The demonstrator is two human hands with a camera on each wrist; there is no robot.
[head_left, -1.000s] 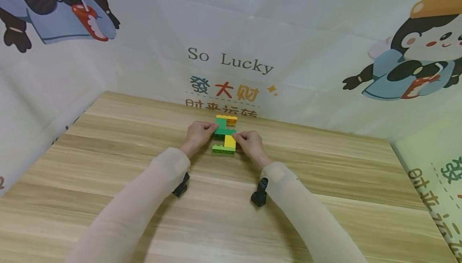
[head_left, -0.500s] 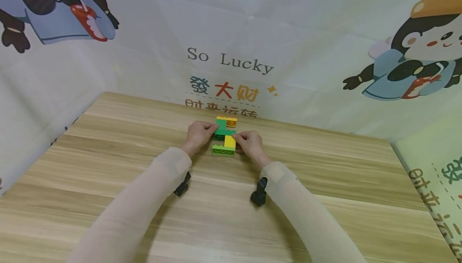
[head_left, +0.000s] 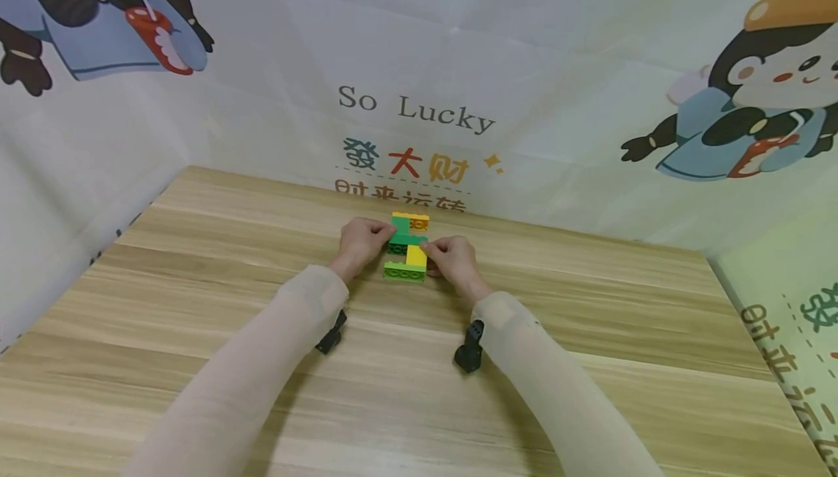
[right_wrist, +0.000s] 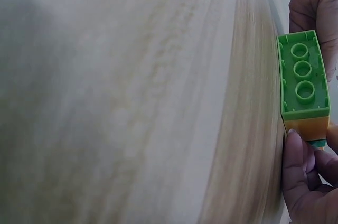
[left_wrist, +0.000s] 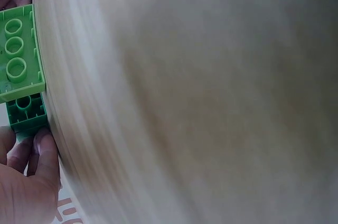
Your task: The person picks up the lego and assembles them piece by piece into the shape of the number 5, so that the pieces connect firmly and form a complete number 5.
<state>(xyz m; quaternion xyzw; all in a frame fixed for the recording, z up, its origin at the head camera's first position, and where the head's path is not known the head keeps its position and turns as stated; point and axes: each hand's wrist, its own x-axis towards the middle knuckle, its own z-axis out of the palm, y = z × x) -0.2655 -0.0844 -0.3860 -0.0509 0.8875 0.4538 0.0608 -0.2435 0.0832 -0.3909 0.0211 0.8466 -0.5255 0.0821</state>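
Joined toy building bricks form a stepped, S-like shape at the back middle of the table. In the head view, a light green brick is nearest, its hollow underside facing me. Behind it come a yellow brick, a dark green brick, a green block and an orange-yellow brick. My left hand pinches the green part from the left. On the other side, my right hand pinches the build at the yellow brick. The right wrist view shows my right fingertips against that brick.
The wood-grain table extends around both arms. A white printed cloth hangs behind the table's back edge, close beyond the bricks. Black wrist cameras are strapped under both sleeves, the left one and the right one.
The brick build has tipped slightly, showing a little more of the undersides of the light green and orange-yellow bricks. Both hands keep their grip in nearly the same place.
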